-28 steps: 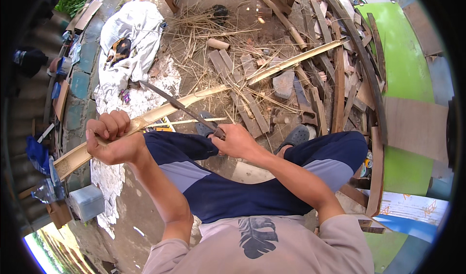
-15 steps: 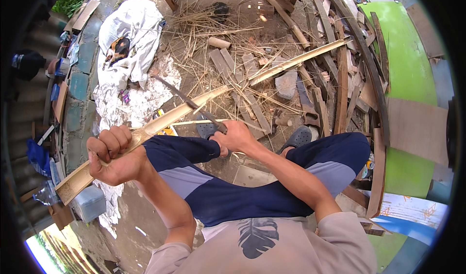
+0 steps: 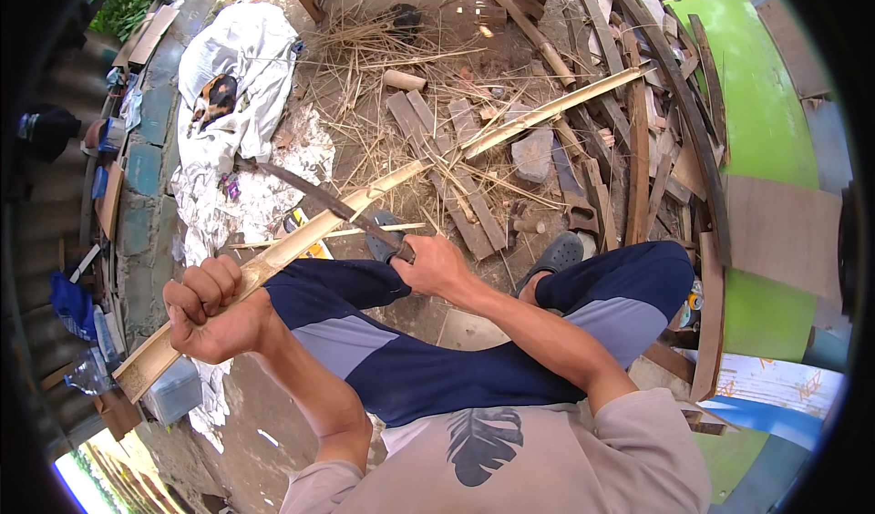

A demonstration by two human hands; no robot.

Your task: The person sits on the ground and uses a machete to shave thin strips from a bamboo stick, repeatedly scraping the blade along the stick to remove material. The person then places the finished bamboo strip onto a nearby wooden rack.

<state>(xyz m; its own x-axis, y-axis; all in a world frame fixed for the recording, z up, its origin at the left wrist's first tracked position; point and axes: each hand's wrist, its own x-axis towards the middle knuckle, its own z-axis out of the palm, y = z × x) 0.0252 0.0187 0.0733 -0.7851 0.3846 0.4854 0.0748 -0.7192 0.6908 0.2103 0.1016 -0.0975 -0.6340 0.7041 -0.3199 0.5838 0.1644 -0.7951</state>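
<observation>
**Caller:** Bamboo, pale and split, one long strip (image 3: 365, 206) running on a slant from low on the person's left up toward the far right, across the left knee and out over the litter on the ground.

**Partner:** And the left hand (image 3: 211, 309)?

**Caller:** Fist wrapped tight round the strip close to its near end, knuckles up, only a short stub of bamboo poking out behind it. Nothing loose about that hold.

**Partner:** Right hand (image 3: 436, 266)?

**Caller:** Closed round the handle of a long dark blade (image 3: 314, 195). From that hand the blade points up and to the left, its length crossing the strip at a shallow angle, a little way up the strip from the fist. Whether the edge is biting the bamboo or only lying on it, I cannot tell.

**Partner:** So which hand sits nearer the crossing point?

**Caller:** The right one, just beside it; the left is farther down the strip, toward the body.

**Partner:** Around them?

**Caller:** Navy trousers (image 3: 410, 368) with legs folded, a grey sandal (image 3: 551, 257) by the right knee, flat wooden slats (image 3: 456, 163) and dry straw (image 3: 401, 49) beyond, a white sheet (image 3: 241, 67) off to the left, a green board (image 3: 766, 122) on the right.
</observation>
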